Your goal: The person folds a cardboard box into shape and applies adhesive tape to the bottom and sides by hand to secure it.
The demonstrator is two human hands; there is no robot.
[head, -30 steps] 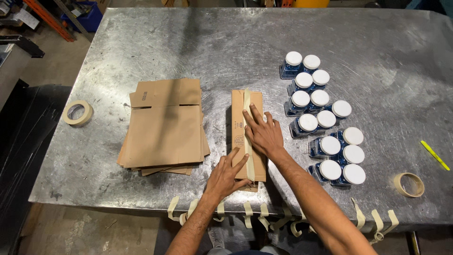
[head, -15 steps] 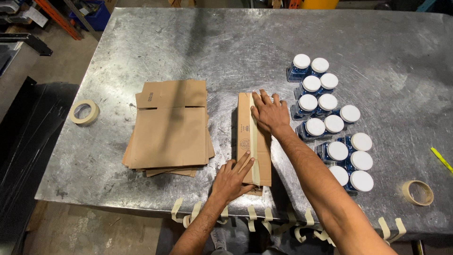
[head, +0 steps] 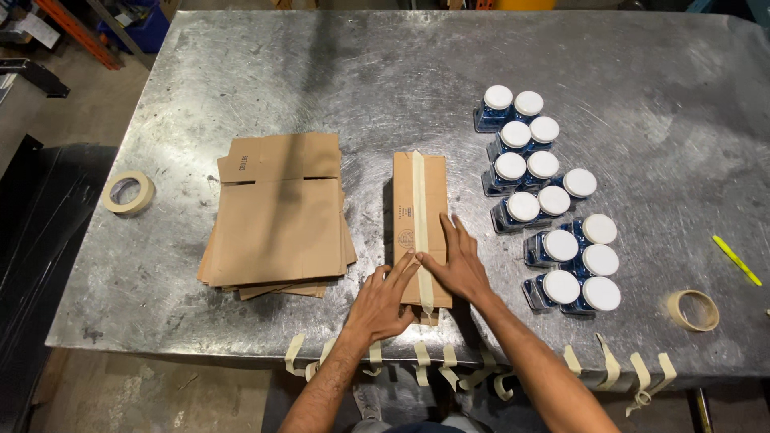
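Observation:
A narrow brown cardboard box (head: 419, 204) lies lengthwise on the metal table (head: 361, 88), with a strip of beige tape (head: 418, 188) running down its middle. My left hand (head: 383, 303) rests flat on the near end of the box, fingers spread over the tape. My right hand (head: 455, 261) lies flat beside it on the box's near right part, fingertips touching the tape. Neither hand grips anything.
A stack of flattened cardboard boxes (head: 277, 216) lies left of the box. Several blue jars with white lids (head: 553, 200) stand to the right. Tape rolls sit at far left (head: 128, 192) and near right (head: 693, 310). Cut tape strips (head: 421, 362) hang from the front edge. A yellow marker (head: 736, 259) lies at right.
My right hand has slid back along the tape from the far end of the box to the near end, beside my left hand. The left hand stayed at the near end.

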